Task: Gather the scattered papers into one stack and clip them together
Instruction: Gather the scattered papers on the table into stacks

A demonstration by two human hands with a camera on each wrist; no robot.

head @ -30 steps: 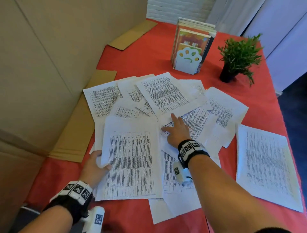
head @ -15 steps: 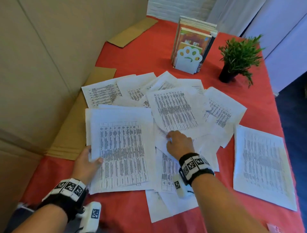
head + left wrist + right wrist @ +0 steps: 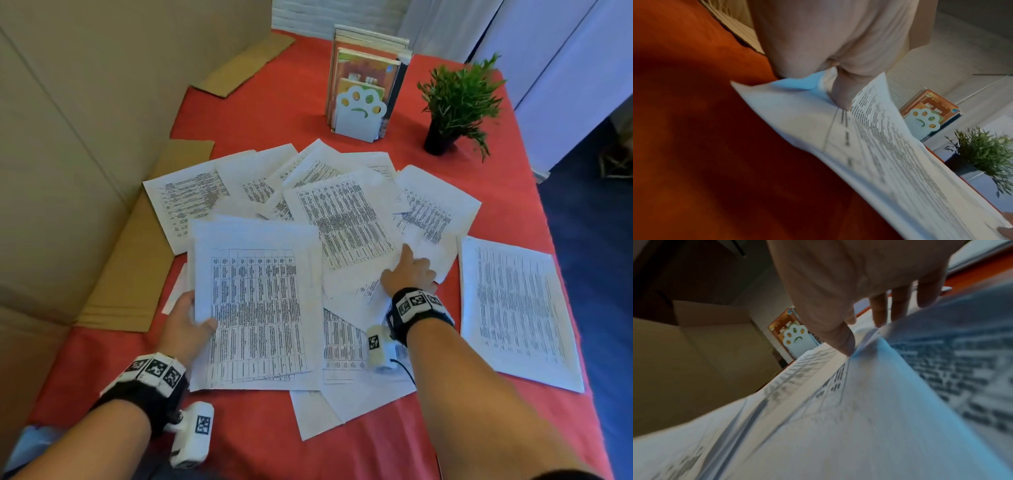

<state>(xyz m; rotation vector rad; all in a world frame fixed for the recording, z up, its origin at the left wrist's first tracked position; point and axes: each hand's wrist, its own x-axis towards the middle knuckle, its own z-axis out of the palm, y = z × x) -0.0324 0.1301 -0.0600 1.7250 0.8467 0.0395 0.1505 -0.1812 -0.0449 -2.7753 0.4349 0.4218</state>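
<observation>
Several printed paper sheets [image 3: 342, 219] lie fanned over the red tablecloth [image 3: 260, 113]. My left hand [image 3: 186, 325] grips the left edge of a gathered stack [image 3: 257, 308], thumb on top; the left wrist view shows the thumb [image 3: 840, 97] pressing the stack [image 3: 890, 154] under a curled sheet. My right hand [image 3: 407, 274] sits on the middle sheets. In the right wrist view its thumb [image 3: 846, 344] and fingers [image 3: 879, 313] pinch a raised fold of a sheet [image 3: 900, 386]. A separate pile [image 3: 513, 315] lies to the right. No clip is in view.
A paw-shaped bookend with books [image 3: 359, 116] and a small potted plant [image 3: 455, 102] stand at the back. Cardboard walls [image 3: 85, 137] and flat cardboard pieces [image 3: 137, 267] border the left side. The table's right edge [image 3: 555, 274] drops to a dark floor.
My right hand dragged a sheet toward me, then slid right and a little farther out. The left hand keeps hold of its stack, which shifted slightly up the table.
</observation>
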